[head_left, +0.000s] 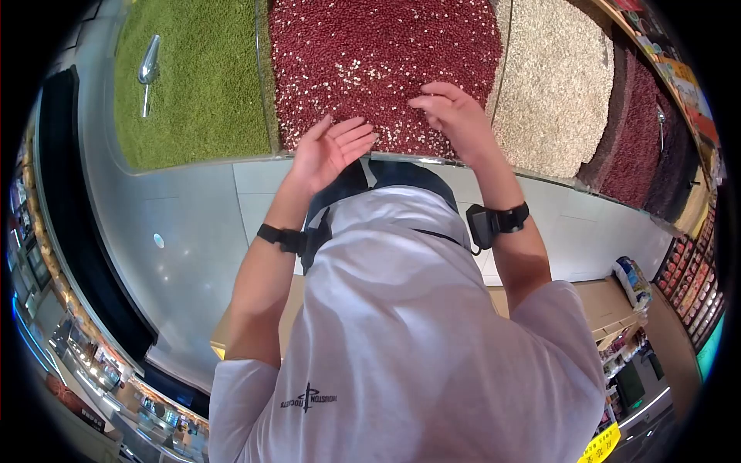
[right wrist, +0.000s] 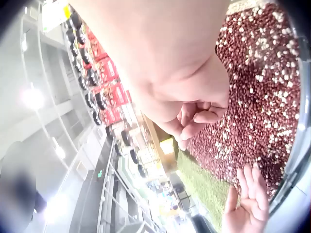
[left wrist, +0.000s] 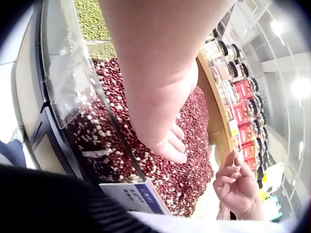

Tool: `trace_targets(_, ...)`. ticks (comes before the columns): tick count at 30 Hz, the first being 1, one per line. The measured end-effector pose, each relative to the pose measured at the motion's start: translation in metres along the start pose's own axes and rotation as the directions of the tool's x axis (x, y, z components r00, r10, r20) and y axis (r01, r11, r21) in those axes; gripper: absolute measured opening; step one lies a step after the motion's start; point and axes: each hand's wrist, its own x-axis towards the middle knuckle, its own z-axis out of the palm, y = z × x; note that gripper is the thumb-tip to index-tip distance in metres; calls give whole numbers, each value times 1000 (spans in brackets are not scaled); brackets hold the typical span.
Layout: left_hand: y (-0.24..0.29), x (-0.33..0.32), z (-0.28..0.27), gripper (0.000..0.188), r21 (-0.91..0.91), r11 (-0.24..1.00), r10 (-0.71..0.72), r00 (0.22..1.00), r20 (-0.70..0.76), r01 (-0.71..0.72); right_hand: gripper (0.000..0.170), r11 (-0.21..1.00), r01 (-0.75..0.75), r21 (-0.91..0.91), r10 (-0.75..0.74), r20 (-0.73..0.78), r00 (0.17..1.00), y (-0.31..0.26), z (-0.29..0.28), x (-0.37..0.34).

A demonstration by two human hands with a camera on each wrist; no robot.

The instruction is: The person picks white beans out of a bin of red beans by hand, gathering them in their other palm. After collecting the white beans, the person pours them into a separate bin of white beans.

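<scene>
Dark red beans [head_left: 386, 46] mixed with scattered white pieces fill a bin. Over its near edge, my left hand [head_left: 332, 150] is held palm up with fingers extended; its palm [right wrist: 248, 206] shows nothing on it in the right wrist view. My right hand [head_left: 455, 119] hovers over the beans to the right, fingers loosely bent and pointing left. In the left wrist view the right hand [left wrist: 238, 187] has bent fingers, and no held thing is visible. The two hands are apart.
Green beans [head_left: 201, 85] with a metal scoop [head_left: 148, 62] lie left; a white-filled bin [head_left: 552, 85] is right, with darker bins beyond. A clear divider [head_left: 263, 77] and a front rim border the red beans. Jars [left wrist: 231, 68] line a shelf behind.
</scene>
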Motion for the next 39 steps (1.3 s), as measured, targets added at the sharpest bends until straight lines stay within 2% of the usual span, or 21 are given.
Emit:
trace_targets(1,0,2,10,63,1,1000,3,1000,-4,-3,27,982,82,-172,-80,20,997,1,17,-3)
trace_targets(3,1,7,24,70,-32,997,-63,988,143,69,23,852,228,-471,-186,134,973,11,36,-1)
trace_targets(4,1,12,26,79,-39,995,-85,970,227,96,21,864,198,-463,-142,152,978,15,49,-3)
trace_targets(5,0,15,27,79,-40,995,-81,972,223,92,19,873,169,-457,-101,170,980,17,62,-7)
trace_targets(7,0,21,28,81,-28,996,-78,964,256,88,19,490,421,-763,-282,318,905,18,79,-10)
trace_targets(8,0,23,27,82,-23,996,-78,959,271,88,19,391,478,-786,-329,366,871,28,80,-6)
trace_targets(9,0,25,26,82,-26,996,-75,961,265,85,19,395,479,-784,-324,369,871,37,80,-3)
trace_targets(11,-2,29,21,84,-114,987,-66,939,339,111,20,172,568,-805,-375,480,793,53,79,3)
trace_targets(12,-3,28,21,84,-158,981,-52,943,329,109,20,137,565,-814,-374,485,790,57,78,5)
trace_targets(15,-2,33,9,84,-160,981,-52,944,325,109,19,179,555,-813,-366,468,804,63,73,8)
trace_targets(17,0,34,-4,80,-188,976,-46,943,331,113,17,194,591,-783,-396,489,777,57,66,11)
trace_targets(19,-1,45,-23,76,-296,924,-40,832,553,242,13,271,481,-834,-398,358,845,43,58,10)
trace_targets(20,-1,45,-28,66,-309,921,-26,828,561,239,13,292,410,-864,-404,277,872,35,53,9)
trace_targets(21,2,40,-24,66,-315,919,-20,827,562,236,14,319,451,-834,-472,272,838,33,47,11)
trace_targets(23,7,29,-15,57,-183,981,-19,974,225,61,14,340,394,-854,-494,195,847,27,33,14)
trace_targets(24,7,30,-22,50,-188,981,8,967,253,41,14,336,394,-856,-491,198,848,26,25,17)
trace_targets(27,5,29,-40,49,-147,987,97,954,283,-57,14,321,389,-863,-538,172,826,24,15,26)
trace_targets(31,2,32,-47,52,-199,977,131,955,266,-79,14,219,342,-914,-516,189,836,25,21,40)
trace_targets(33,3,33,-49,49,-236,969,133,955,266,-70,14,49,387,-921,-528,305,792,27,29,49)
trace_targets(35,3,32,-51,43,-291,956,118,938,326,-19,13,42,373,-927,-518,299,801,27,42,57)
trace_targets(39,4,28,-54,41,-332,943,90,945,315,20,13,-61,385,-921,-552,353,756,34,51,85)
